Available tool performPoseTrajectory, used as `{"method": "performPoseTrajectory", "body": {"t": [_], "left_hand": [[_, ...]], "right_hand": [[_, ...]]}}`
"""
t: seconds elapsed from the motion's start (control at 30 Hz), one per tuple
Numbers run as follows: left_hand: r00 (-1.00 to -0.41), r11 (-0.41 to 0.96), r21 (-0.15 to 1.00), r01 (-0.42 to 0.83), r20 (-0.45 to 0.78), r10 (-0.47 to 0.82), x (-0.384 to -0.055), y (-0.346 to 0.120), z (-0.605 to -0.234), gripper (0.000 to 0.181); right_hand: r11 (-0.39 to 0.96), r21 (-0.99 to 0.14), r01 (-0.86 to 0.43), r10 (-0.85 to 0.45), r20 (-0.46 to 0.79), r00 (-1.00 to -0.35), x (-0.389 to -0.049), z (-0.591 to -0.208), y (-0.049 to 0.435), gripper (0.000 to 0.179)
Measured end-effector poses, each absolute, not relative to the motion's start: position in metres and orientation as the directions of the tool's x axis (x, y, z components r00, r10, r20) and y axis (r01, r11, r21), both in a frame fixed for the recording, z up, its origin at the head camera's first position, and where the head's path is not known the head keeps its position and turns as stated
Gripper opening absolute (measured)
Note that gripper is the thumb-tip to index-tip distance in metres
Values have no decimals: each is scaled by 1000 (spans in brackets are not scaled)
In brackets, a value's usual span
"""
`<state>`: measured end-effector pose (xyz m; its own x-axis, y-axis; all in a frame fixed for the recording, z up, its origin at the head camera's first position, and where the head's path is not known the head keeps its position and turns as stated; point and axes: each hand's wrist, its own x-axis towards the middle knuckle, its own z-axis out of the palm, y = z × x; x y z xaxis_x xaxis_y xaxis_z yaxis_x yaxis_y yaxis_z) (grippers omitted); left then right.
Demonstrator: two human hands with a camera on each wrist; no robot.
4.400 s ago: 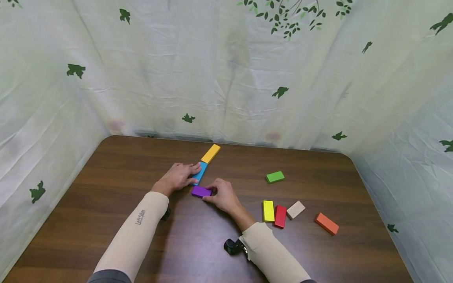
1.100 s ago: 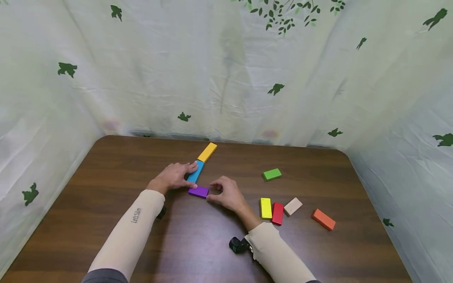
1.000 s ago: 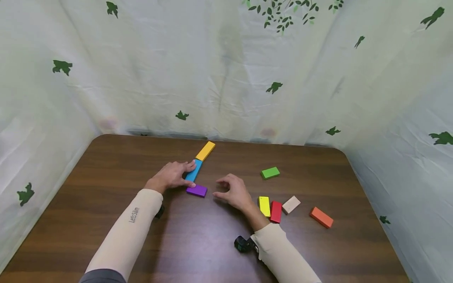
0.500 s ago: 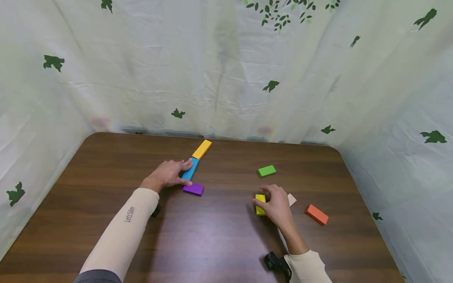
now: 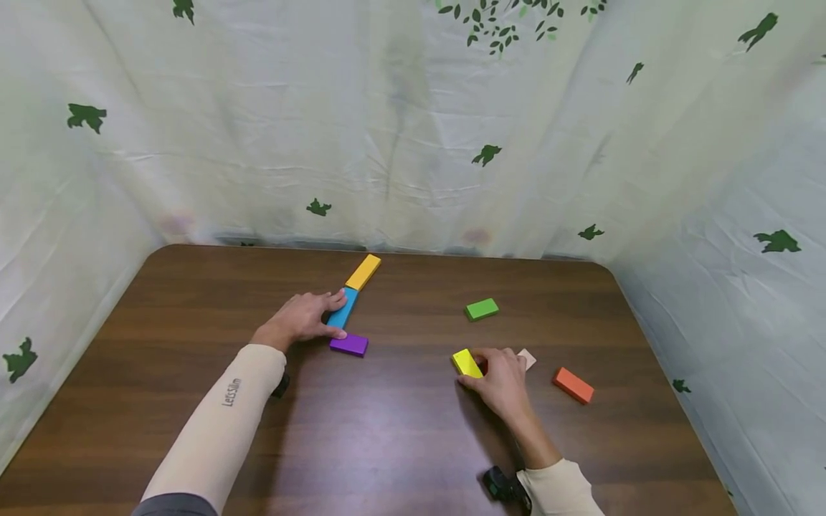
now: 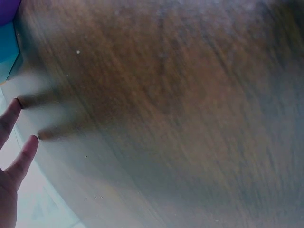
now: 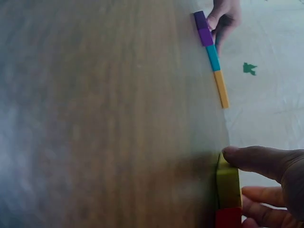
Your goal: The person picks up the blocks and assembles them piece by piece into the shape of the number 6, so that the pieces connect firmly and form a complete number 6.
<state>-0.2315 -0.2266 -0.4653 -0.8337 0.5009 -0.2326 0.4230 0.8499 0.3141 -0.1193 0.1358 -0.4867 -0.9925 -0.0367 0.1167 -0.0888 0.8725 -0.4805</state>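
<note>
Yellow block (image 5: 466, 363) newly angled, pinched between thumb and fingers of the right hand (image 5: 500, 381).

Table (image 5: 387, 437) — amber block (image 5: 363, 272), blue block (image 5: 343, 307), purple block (image 5: 350, 345) — green block (image 5: 482, 309), orange block (image 5: 573, 386).

The purple block (image 5: 349, 345), gripped 4.4 seconds ago by the right hand (image 5: 502, 381), has been let go, and its edge is now touched by the thumb of the left hand (image 5: 300, 319). The right hand has been brought across to the yellow block (image 5: 466, 362), which is now pinched and has been turned askew. In the head view, the red block (image 7: 228, 218) has been hidden and the beige block (image 5: 527, 359) partly covered.
</note>
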Motion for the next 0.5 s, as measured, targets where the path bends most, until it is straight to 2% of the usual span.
{"method": "performPoseTrajectory", "body": {"t": [0.23, 0.5], "left_hand": [[-833, 847, 324, 421, -231, 502, -232, -227, -465, 87], [-834, 845, 324, 425, -223, 505, -231, -229, -466, 88]], "right_hand": [[865, -488, -115, -59, 128, -990, -122, -489, 133, 33], [875, -441, -197, -142, 155, -978, -117, -487, 134, 36]]}}
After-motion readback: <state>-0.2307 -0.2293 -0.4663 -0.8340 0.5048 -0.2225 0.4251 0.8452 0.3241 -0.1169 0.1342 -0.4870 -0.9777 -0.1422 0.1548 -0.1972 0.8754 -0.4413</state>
